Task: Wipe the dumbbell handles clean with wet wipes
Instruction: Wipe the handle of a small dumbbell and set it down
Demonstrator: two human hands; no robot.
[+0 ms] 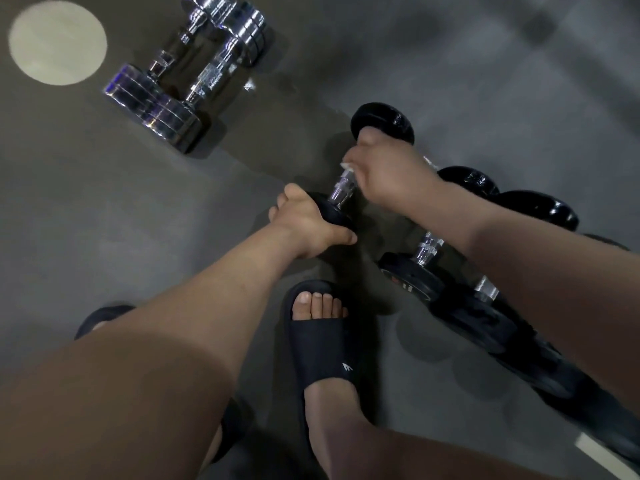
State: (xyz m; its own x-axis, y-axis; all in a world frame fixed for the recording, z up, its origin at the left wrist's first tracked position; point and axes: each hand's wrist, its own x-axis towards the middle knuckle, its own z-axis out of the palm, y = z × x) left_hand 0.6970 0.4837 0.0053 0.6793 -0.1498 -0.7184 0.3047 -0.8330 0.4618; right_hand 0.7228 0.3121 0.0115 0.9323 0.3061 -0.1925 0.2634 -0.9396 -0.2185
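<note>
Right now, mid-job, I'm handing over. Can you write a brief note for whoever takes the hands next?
Left hand grips the near end plate of the black dumbbell.
Right hand holds the wet wipe against its chrome handle.
The other black dumbbells lie to the right; two chrome dumbbells lie farther off, to the left.
Done: this handle is being wiped; I cannot tell which others are clean.
Left: finish this handle, then any not yet wiped.
</note>
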